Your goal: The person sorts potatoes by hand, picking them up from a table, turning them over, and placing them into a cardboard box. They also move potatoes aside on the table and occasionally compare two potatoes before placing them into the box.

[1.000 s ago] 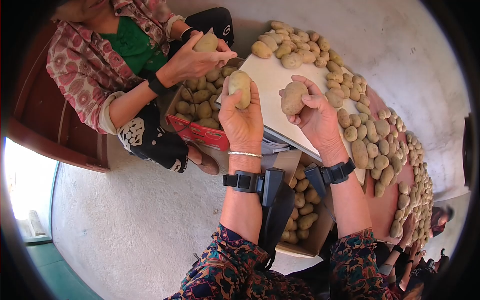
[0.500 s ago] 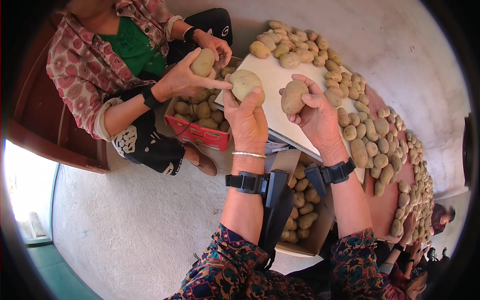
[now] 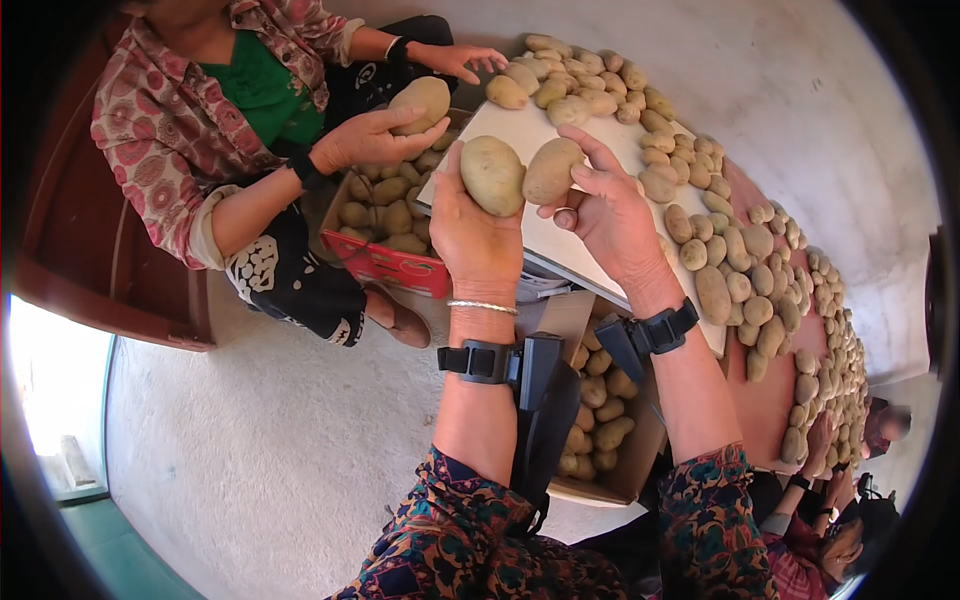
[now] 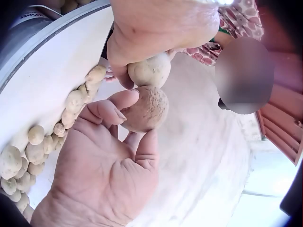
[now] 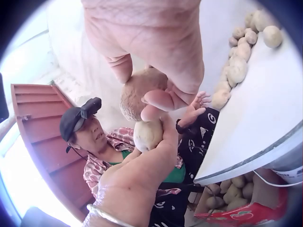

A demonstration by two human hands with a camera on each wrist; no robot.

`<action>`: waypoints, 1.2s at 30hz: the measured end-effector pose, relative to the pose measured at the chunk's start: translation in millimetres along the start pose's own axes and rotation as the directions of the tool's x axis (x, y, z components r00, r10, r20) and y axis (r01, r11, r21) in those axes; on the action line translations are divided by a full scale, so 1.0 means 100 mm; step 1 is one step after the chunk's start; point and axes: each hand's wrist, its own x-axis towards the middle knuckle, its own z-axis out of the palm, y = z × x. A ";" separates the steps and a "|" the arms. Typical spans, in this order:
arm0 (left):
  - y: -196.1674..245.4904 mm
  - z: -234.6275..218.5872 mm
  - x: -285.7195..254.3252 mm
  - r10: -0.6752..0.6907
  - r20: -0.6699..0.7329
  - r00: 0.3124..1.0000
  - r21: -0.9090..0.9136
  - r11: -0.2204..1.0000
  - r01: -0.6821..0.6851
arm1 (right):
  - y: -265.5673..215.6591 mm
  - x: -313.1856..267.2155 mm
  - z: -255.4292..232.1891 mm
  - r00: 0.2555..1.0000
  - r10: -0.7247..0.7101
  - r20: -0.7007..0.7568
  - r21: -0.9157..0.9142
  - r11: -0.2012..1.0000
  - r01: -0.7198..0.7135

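In the head view my left hand (image 3: 482,245) holds a pale, smooth potato (image 3: 491,175) upright. My right hand (image 3: 620,220) pinches a browner potato (image 3: 552,172) between thumb and fingers, right beside the pale one. From the left wrist, the rough, netted skin of the brown potato (image 4: 150,109) shows just below the pale potato (image 4: 150,70). The right wrist view has the brown potato (image 5: 137,94) over the pale potato (image 5: 147,135), their edges meeting there.
Facing me on the left, a seated person (image 3: 190,150) holds another potato (image 3: 421,104). Rows of potatoes (image 3: 765,290) cover the far side of the white tabletop (image 3: 600,255) and a reddish surface. A red box (image 3: 400,270) and a cardboard box (image 3: 640,470) hold more potatoes.
My right hand has brought the brown potato left, up against the pale one. My left hand has turned the pale potato. The other person's far hand has reached toward the table's potatoes.
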 end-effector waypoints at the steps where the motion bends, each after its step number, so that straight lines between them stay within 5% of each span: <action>1: 0.00 0.00 -0.01 -0.023 0.007 1.000 0.019 1.000 0.023 | -0.01 -0.01 0.02 1.000 0.005 0.000 -0.034 0.999 -0.005; 6: 0.01 0.06 -0.04 -0.033 -0.069 0.997 0.125 0.991 0.042 | -0.01 0.03 -0.09 0.994 -0.091 -0.061 -0.340 0.938 0.065; 16: 0.04 0.15 -0.12 -0.118 0.040 0.992 0.373 0.923 0.094 | -0.06 0.02 -0.11 0.975 -0.094 -0.201 -0.262 0.964 0.039; 23: -0.05 0.10 -0.05 -0.079 0.065 0.995 0.315 0.948 0.055 | -0.09 0.01 -0.12 0.990 0.017 -0.137 -0.110 0.993 -0.032; 31: -0.16 0.02 -0.01 -0.099 -0.172 0.980 0.163 0.978 0.127 | 0.07 0.08 -0.21 0.980 0.088 -0.176 -0.030 0.995 -0.095; 36: -0.17 0.01 -0.01 -0.088 -0.166 0.982 0.154 0.981 0.114 | 0.07 0.10 -0.23 0.978 0.105 -0.182 -0.041 0.993 -0.115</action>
